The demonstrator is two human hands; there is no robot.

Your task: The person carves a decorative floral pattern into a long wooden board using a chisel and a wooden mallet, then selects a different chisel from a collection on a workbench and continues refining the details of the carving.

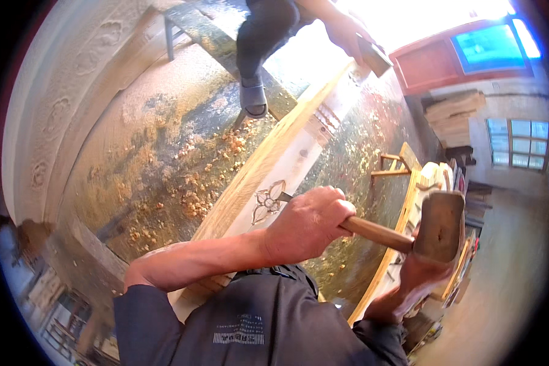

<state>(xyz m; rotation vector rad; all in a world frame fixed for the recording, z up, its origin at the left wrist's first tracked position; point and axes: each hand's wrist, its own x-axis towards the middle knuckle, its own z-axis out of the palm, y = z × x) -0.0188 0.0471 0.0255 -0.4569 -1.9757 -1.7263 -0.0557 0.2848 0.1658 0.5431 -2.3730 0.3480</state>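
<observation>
Carving step, apparently: left hand (308,222) clenched round chisel (377,232) at flower motif (269,202), right hand (418,273) gripping mallet (441,226); next strike likely needs steady aim.

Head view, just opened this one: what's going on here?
The person's left hand grips a chisel, its blade beside a carved flower motif on a long pale board. The right hand holds a wooden mallet, its head at the end of the chisel's handle; whether they touch is unclear. Near the board's far end, another person's hand holds a block-shaped object.
</observation>
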